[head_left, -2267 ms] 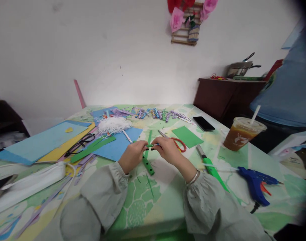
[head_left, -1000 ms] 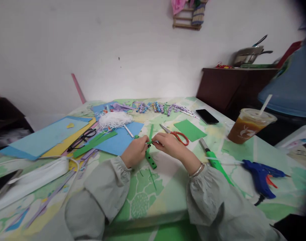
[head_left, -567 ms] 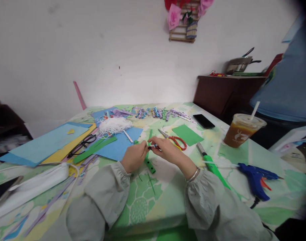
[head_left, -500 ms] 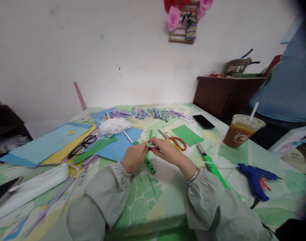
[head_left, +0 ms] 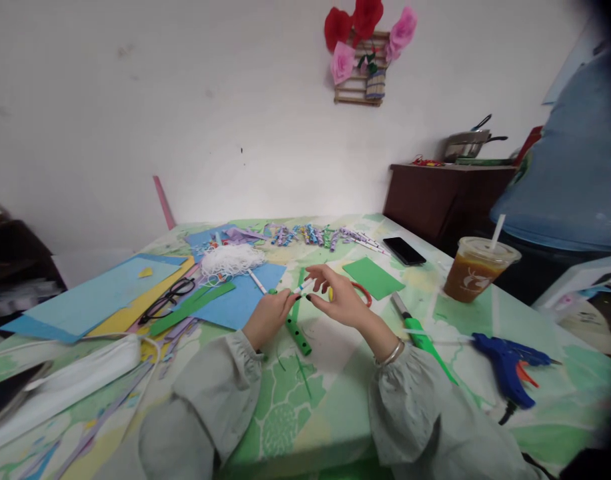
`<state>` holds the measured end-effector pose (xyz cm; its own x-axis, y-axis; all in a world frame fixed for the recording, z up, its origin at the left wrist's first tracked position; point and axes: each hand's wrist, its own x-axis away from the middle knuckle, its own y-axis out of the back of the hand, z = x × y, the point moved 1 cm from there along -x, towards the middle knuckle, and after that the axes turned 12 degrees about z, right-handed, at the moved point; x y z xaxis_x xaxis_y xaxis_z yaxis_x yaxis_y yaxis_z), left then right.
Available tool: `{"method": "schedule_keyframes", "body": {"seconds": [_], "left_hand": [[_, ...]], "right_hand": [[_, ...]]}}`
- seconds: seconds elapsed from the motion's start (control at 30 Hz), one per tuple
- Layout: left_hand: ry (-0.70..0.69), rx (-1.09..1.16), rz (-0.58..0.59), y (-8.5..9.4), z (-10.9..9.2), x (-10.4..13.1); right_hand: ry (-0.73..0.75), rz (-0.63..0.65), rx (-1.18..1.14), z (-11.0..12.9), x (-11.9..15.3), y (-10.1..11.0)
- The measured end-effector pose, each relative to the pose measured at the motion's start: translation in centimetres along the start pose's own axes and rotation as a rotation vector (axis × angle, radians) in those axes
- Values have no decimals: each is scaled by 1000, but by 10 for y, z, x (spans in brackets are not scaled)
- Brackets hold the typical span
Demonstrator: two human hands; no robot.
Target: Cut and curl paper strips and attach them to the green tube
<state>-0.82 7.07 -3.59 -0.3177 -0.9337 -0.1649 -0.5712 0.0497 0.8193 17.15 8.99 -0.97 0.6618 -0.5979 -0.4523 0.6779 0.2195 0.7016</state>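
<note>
My left hand (head_left: 269, 319) is closed around a thin white stick with a blue band (head_left: 302, 287), whose tip pokes out past the thumb. A bit of green shows at the other side of that fist; whether it belongs to the stick I cannot tell. My right hand (head_left: 341, 297) hovers by the stick's tip with its fingers spread and curved. Below the hands lies a green strip with dark dots (head_left: 298, 336). Scissors with an orange-red handle (head_left: 362, 293) are partly hidden behind my right hand.
To the left are blue paper (head_left: 105, 290), glasses (head_left: 166, 300) and white yarn (head_left: 230, 259). Curled paper pieces (head_left: 310, 235) line the back. On the right are green paper (head_left: 374, 278), a phone (head_left: 404, 251), a green-handled lighter (head_left: 421, 337), a glue gun (head_left: 508, 367) and a drink cup (head_left: 478, 270).
My right hand has let go of the stick and drawn slightly away to the right, its fingers opening. My left hand keeps its hold. The view has tipped up a little.
</note>
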Motion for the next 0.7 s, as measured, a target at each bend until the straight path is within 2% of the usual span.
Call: {"method": "schedule_keyframes", "body": {"seconds": [0.17, 0.3, 0.5, 0.57, 0.7], "left_hand": [[-5, 271, -60, 2, -5, 2], [22, 520, -35, 1, -10, 3], [22, 1334, 108, 1, -15, 5], [5, 1373, 127, 0, -16, 5], [-16, 1261, 141, -4, -16, 4]], "right_hand": [[-32, 25, -91, -1, -2, -6], [-53, 7, -113, -4, -3, -10], [-87, -17, -143, -4, -4, -15], [-93, -14, -161, -3, -4, -16], [-106, -16, -221, -1, -3, -17]]}}
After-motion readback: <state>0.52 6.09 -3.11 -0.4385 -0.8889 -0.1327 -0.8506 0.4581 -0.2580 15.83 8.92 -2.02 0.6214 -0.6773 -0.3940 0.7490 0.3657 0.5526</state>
